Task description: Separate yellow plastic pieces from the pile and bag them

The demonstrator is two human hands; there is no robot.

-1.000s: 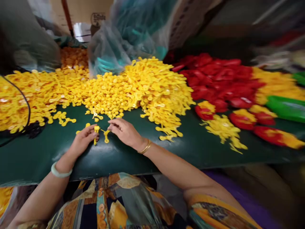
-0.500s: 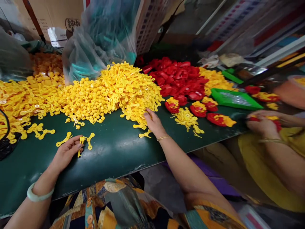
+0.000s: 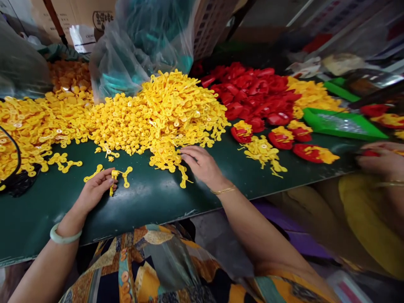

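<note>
My left hand [image 3: 96, 189] pinches an upright yellow plastic piece [image 3: 115, 173] just above the green tabletop [image 3: 151, 193]. Beside it lie a loose yellow link [image 3: 127, 176] on the right and another link [image 3: 94, 173] behind the fingers. My right hand [image 3: 205, 166] has its fingers stretched out, with the tips against the right side of a small clump of yellow links [image 3: 166, 155]. That clump lies in front of a large heap of yellow links [image 3: 183, 105]. Small yellow knob-like parts [image 3: 118, 124] are heaped left of it.
Red shells [image 3: 255, 92] are piled at the back right, with several yellow-filled red shells [image 3: 280, 137] in front. A green tray [image 3: 344, 124] holds small shiny parts. A co-worker's hand [image 3: 383, 160] is at the right edge. A clear bag [image 3: 142, 50] stands behind the heaps.
My right hand has moved left across the front of the heap, and the small clump of links has shifted left with it. My left hand keeps its piece. The view has turned slightly left.
</note>
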